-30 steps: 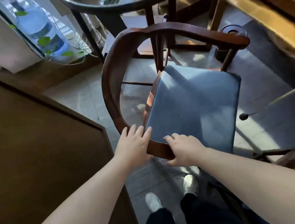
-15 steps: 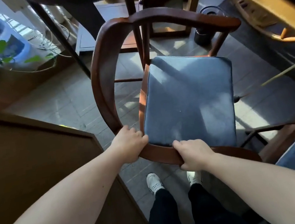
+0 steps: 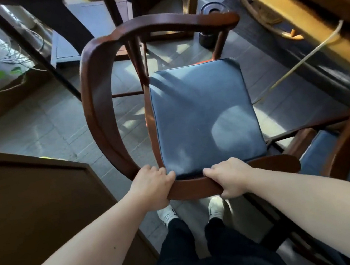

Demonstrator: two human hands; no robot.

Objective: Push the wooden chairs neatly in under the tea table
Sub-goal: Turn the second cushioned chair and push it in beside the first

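Both hands clamped on the curved back rail of the wooden armchair (image 3: 101, 110), just this side of the blue seat cushion (image 3: 205, 116): left hand (image 3: 154, 186) with fingers (image 3: 150, 170) wrapped over the rail at the cushion's near left corner, right hand (image 3: 229, 177) with fingers (image 3: 212, 170) curled over the same rail just beside it, a short bare stretch of wood between the two. Seat stretching straight ahead of the fingers, open front edge farthest away. Counter (image 3: 286, 10) lying ahead and to the right of the fingers, its yellowish edge running diagonally across the upper right corner, so not square to the chair's line. Right hand the nearer one to that edge. Likely need: a forward push with a swing to the right, left hand driving harder, to bring the seat front under the edge. Second chair (image 3: 345, 141) close off the right hand, apparently near enough to catch the arm rail (image 3: 178, 20) during the swing. Dark cabinet (image 3: 36, 202) tight against the left forearm.
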